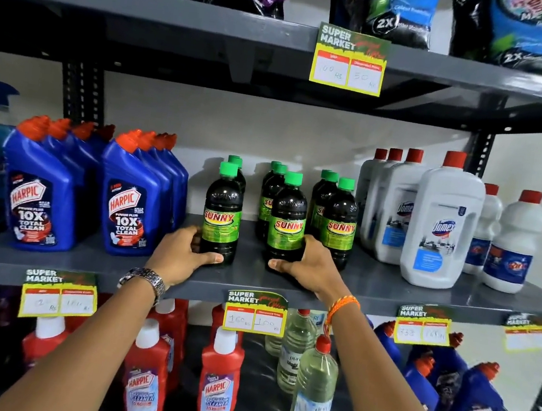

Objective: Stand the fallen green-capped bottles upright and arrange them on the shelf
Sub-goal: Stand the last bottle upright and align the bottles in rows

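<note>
On the front edge of the grey middle shelf (pixel 389 290), both hands are already cupped round the base of a bottle each. Left hand (pixel 185 251) is wrapped on the front-left Sunny bottle (pixel 222 213), right hand (pixel 306 264) on the front-middle Sunny bottle (pixel 287 222), fingers curled snug against the plastic, thumbs in front. Both stand upright, so this looks like the tidying bit, not the lifting bit. Next move probably wants a small slide to even out the gaps and line them with the front-right Sunny bottle (pixel 340 224). Further back, more green-capped bottles (pixel 273 185) queue in three rows, none lying down as far as anyone can see.
</note>
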